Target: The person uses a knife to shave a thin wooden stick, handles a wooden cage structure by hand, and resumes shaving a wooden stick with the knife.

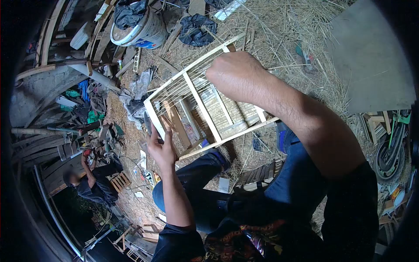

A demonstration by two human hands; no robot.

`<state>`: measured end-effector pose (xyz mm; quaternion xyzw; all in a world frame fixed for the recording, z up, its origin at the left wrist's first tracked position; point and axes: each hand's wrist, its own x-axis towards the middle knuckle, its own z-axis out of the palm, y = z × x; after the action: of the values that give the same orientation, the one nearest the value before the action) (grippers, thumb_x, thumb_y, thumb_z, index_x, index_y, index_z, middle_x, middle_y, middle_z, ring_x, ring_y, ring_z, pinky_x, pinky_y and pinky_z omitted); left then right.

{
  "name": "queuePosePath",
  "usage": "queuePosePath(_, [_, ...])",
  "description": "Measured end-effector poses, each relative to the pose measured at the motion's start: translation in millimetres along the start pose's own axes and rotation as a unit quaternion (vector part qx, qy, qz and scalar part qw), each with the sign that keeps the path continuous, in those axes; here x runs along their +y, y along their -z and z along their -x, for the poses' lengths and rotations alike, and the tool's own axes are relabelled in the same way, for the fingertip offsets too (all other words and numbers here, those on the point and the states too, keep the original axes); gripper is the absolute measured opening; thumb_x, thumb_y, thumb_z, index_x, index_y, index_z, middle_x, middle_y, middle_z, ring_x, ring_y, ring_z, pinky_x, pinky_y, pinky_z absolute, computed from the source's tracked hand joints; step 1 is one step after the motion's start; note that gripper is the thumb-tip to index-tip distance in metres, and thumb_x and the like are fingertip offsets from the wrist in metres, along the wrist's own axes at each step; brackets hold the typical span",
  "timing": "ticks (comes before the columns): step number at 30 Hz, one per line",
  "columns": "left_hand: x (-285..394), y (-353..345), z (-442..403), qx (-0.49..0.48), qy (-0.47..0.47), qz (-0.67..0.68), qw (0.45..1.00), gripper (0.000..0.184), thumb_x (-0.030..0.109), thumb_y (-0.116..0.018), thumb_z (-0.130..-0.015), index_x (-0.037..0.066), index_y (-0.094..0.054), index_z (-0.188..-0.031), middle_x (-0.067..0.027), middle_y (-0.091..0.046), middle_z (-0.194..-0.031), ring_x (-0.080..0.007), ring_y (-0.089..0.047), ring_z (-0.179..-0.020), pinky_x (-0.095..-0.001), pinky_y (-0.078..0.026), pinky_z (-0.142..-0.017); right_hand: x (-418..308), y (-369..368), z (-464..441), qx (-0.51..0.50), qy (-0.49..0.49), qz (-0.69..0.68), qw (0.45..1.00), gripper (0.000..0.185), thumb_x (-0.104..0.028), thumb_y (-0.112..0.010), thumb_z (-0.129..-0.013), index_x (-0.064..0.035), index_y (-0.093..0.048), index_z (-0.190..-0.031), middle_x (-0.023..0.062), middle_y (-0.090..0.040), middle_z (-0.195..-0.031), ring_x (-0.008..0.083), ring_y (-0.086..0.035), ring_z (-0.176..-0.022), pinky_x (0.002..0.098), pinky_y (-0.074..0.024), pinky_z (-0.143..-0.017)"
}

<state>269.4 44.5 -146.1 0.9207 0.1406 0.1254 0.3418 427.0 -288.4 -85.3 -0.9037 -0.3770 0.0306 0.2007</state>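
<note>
A slatted wooden frame, like a crate (201,106), stands tilted over my legs, with crossbars on its open side and thin slats inside. My left hand (162,148) grips its lower left corner, thumb and fingers around the end bar (155,118). Over the upper right part of the crate is my right hand (231,74), curled closed with its back to the camera; what its fingers hold, if anything, is hidden. Loose wood pieces (176,124) show through the left part of the crate.
A white bucket (152,32) and black plastic bags (197,29) lie beyond the crate. Another person (89,181) sits at the left. Straw covers the ground (288,26). A grey board (375,61) and a wheel (388,161) are at the right.
</note>
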Motion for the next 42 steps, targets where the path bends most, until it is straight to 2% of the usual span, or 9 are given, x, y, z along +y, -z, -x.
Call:
queuePosePath(10, [17, 1, 2, 0.001, 0.026, -0.019, 0.999, 0.055, 0.007, -0.072, -0.095, -0.007, -0.054, -0.146, -0.0052, -0.073, -0.104, -0.0058, -0.061, -0.081, -0.0217, -0.046, -0.067, 3, -5, -1, -0.014, -0.001, -0.025, 1.000, 0.007, 0.004, -0.070, -0.081, 0.0000, -0.074, -0.078, 0.0172, -0.071, -0.074, 0.0276, -0.076, -0.076, 0.0404, -0.0652, -0.066])
queuePosePath(13, [25, 4, 2, -0.021, 0.062, -0.078, 0.995, 0.055, 0.006, -0.071, -0.096, -0.009, -0.053, -0.146, -0.0066, -0.073, -0.106, -0.0062, -0.062, -0.083, -0.0217, -0.047, -0.068, 2, -4, 0, -0.006, 0.005, -0.034, 0.999, 0.007, 0.004, -0.069, -0.080, -0.0001, -0.074, -0.077, 0.0173, -0.071, -0.074, 0.0284, -0.076, -0.076, 0.0411, -0.0650, -0.067])
queuePosePath(19, [28, 1, 2, -0.026, 0.092, -0.001, 0.995, 0.055, 0.004, -0.070, -0.095, -0.009, -0.052, -0.146, -0.0077, -0.073, -0.111, -0.0079, -0.064, -0.090, -0.0228, -0.050, -0.075, 1, -3, 0, -0.006, 0.002, -0.038, 0.999, 0.007, 0.004, -0.069, -0.078, 0.0004, -0.074, -0.076, 0.0187, -0.072, -0.075, 0.0311, -0.076, -0.076, 0.0434, -0.0644, -0.067])
queuePosePath(22, [22, 1, 1, -0.016, 0.056, 0.009, 0.998, 0.055, 0.003, -0.070, -0.095, -0.010, -0.052, -0.146, -0.0089, -0.073, -0.114, -0.0092, -0.064, -0.096, -0.0235, -0.050, -0.081, 0, -2, -1, -0.012, 0.003, -0.029, 1.000, 0.007, 0.004, -0.069, -0.077, 0.0005, -0.074, -0.076, 0.0189, -0.072, -0.075, 0.0316, -0.076, -0.077, 0.0436, -0.0643, -0.067])
queuePosePath(24, [26, 3, 2, -0.030, 0.096, -0.014, 0.995, 0.055, 0.002, -0.070, -0.095, -0.010, -0.051, -0.146, -0.0105, -0.072, -0.119, -0.0108, -0.065, -0.101, -0.0241, -0.050, -0.086, 0, -1, 0, -0.013, 0.005, -0.024, 1.000, 0.007, 0.004, -0.069, -0.077, 0.0005, -0.074, -0.076, 0.0188, -0.072, -0.075, 0.0316, -0.076, -0.077, 0.0436, -0.0644, -0.068])
queuePosePath(25, [21, 3, 2, -0.029, 0.096, -0.014, 0.995, 0.055, 0.002, -0.070, -0.095, -0.010, -0.051, -0.146, -0.0105, -0.072, -0.119, -0.0108, -0.065, -0.101, -0.0241, -0.050, -0.086, 1, 0, 0, -0.017, 0.009, -0.027, 0.999, 0.007, 0.004, -0.069, -0.077, 0.0006, -0.074, -0.076, 0.0188, -0.072, -0.075, 0.0317, -0.076, -0.077, 0.0438, -0.0644, -0.068])
queuePosePath(27, [11, 1, 2, 0.000, 0.059, 0.013, 0.998, 0.055, 0.011, -0.076, -0.091, -0.006, -0.060, -0.141, -0.0101, -0.066, -0.105, -0.0144, -0.066, -0.090, -0.0262, -0.052, -0.072, 0, 1, -1, -0.021, 0.013, -0.029, 0.999, 0.006, 0.004, -0.069, -0.077, 0.0007, -0.074, -0.076, 0.0187, -0.072, -0.075, 0.0317, -0.076, -0.077, 0.0440, -0.0644, -0.068])
queuePosePath(37, [1, 1, 1, 0.007, 0.026, 0.024, 0.999, 0.057, 0.013, -0.077, -0.089, -0.005, -0.061, -0.140, -0.0124, -0.067, -0.104, -0.0164, -0.066, -0.090, -0.0308, -0.052, -0.077, -4, 0, -6, -0.044, 0.010, 0.009, 0.999, 0.007, 0.002, -0.070, -0.082, -0.0004, -0.076, -0.079, 0.0167, -0.072, -0.077, 0.0264, -0.077, -0.079, 0.0396, -0.0660, -0.067])
queuePosePath(42, [10, 1, 2, 0.007, 0.061, 0.011, 0.998, 0.056, 0.014, -0.078, -0.088, -0.004, -0.063, -0.139, -0.0131, -0.067, -0.100, -0.0157, -0.061, -0.085, -0.0309, -0.050, -0.076, -1, -9, -8, -0.024, 0.017, 0.015, 0.999, 0.007, 0.001, -0.070, -0.083, -0.0014, -0.076, -0.079, 0.0156, -0.072, -0.078, 0.0258, -0.077, -0.081, 0.0392, -0.0658, -0.069])
